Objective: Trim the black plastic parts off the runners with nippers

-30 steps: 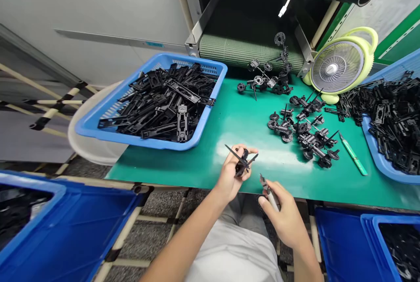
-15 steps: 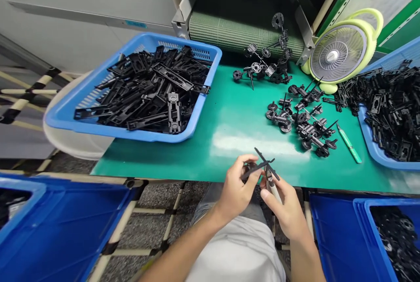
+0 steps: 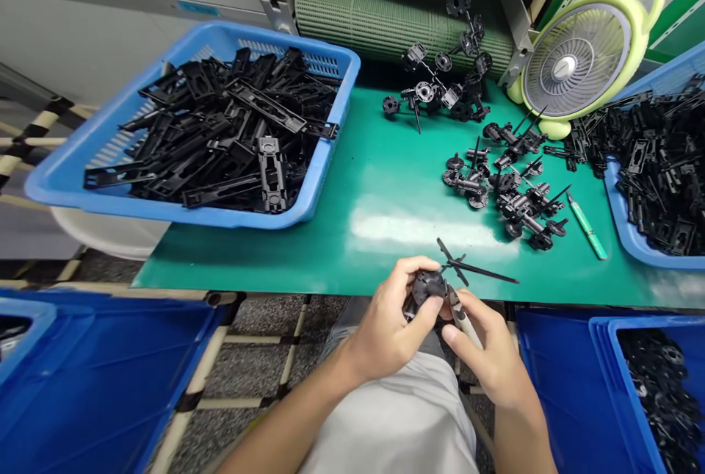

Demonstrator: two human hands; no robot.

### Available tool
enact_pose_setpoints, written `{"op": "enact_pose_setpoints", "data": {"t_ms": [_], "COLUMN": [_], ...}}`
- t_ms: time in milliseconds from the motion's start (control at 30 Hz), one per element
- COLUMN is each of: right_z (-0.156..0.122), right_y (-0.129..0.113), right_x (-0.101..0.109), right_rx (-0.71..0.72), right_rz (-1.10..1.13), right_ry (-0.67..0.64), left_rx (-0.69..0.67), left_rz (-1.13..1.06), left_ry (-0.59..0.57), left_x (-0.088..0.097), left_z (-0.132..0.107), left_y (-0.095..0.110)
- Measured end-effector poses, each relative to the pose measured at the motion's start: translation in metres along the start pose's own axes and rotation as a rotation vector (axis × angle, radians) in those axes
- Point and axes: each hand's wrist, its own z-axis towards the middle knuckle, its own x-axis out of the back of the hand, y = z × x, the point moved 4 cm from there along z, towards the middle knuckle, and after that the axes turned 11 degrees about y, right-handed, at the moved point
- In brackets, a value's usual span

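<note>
Fingers (image 3: 406, 268) of left hand (image 3: 388, 331) curled closed on black plastic part (image 3: 428, 286), held at bench (image 3: 308, 261) edge.
Part judged light, stiff; hub grip advised, thin spokes fragile. White-handled knife (image 3: 465, 327) pinched by right hand (image 3: 487, 360).

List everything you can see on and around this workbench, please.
Perforated plastic baskets: two, blue, left and right of the bench
Flat moulded plastic parts: many, black, heaped in both baskets
Branched plastic castings: many, black, on the mat
Craft knife: one, green, on the mat
Desk fan: one, lime green, far right
Bench mat: one, green, on the bench
Mesh conveyor belt: one, pale green, behind the mat
Plastic crates: two, dark blue, below the bench
Left hand: one, holding a black plastic casting
Right hand: one, holding a pale-handled cutter
</note>
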Motion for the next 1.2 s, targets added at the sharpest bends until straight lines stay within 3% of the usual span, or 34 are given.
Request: {"op": "enact_pose_setpoints", "data": {"t_ms": [233,367,467,600,967,1200], "right_z": [0.001,-0.002,-0.003,-0.001,0.006,0.014], "right_y": [-0.006,-0.010,-0.012,-0.010,-0.005,0.001], "right_x": [0.000,-0.004,-0.006,-0.006,-0.006,-0.004], "right_rx": [-0.047,-0.098,-0.084,-0.066,-0.148,-0.211], "right_rz": [0.008,0.013,0.049,0.058,0.018,-0.008], "right_ry": [-0.007,-0.059,-0.047,-0.007,0.000,0.018], "left_rx": [-0.125,-0.186,-0.199,-0.191,-0.203,-0.244], "left_rz": [0.080,-0.113,-0.217,-0.157,0.099,0.102], "left_ry": [0.038,0.162,0.139,0.096,0.172,0.154], "left_x": [0.002,0.001,-0.005,-0.009,-0.004,-0.003], "left_z": [0.000,-0.001,-0.001,0.001,0.001,0.005], "left_y": [-0.006,-0.009,-0.008,-0.005,-0.012,-0.020]}}
